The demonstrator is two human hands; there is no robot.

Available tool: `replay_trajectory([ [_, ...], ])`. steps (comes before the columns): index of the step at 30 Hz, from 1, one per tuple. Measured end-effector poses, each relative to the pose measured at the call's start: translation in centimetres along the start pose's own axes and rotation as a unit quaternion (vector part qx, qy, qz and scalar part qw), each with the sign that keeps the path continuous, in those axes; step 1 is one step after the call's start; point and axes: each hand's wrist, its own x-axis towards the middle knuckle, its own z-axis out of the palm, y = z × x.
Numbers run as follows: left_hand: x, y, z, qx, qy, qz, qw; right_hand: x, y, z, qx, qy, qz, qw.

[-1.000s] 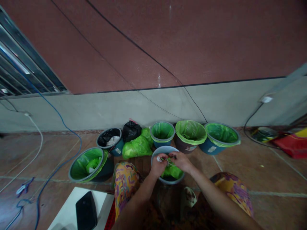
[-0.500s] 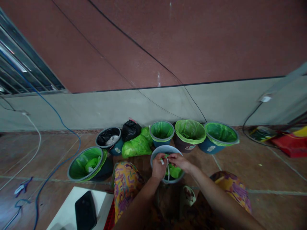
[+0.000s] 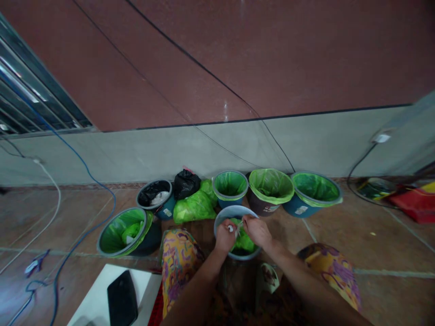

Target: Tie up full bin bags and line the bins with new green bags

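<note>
Head view: green bag [image 3: 247, 245] just below my fingers [image 3: 249, 222], inside the pale bucket [image 3: 235, 211].
My left hand [image 3: 226, 233] and right hand [image 3: 257, 231] pinch a pale strand [image 3: 239, 228] above it; lined bins [image 3: 266, 208] crowd the far rim, open floor [image 3: 328, 235] spreads rightward.

Beside the left hand [image 3: 226, 234], bright-green plastic film [image 3: 247, 245] looks thin and crinkled; below that hand, the round pale-grey bucket [image 3: 234, 210] looks smooth plastic.
</note>
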Motion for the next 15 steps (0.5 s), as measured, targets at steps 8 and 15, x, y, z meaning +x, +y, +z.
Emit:
replay_trajectory([
  [8, -0.7, -3.7, 0.8, 0.058, 0.005, -0.069, 0.996, 0.0, 2.8, 4.3, 0.029, -0.043, 0.066, 0.996],
  [15, -0.6, -6.1, 1.4, -0.023, -0.008, -0.160, 0.987, -0.1, 3.6, 7.4, 0.108, -0.073, 0.050, 0.990],
])
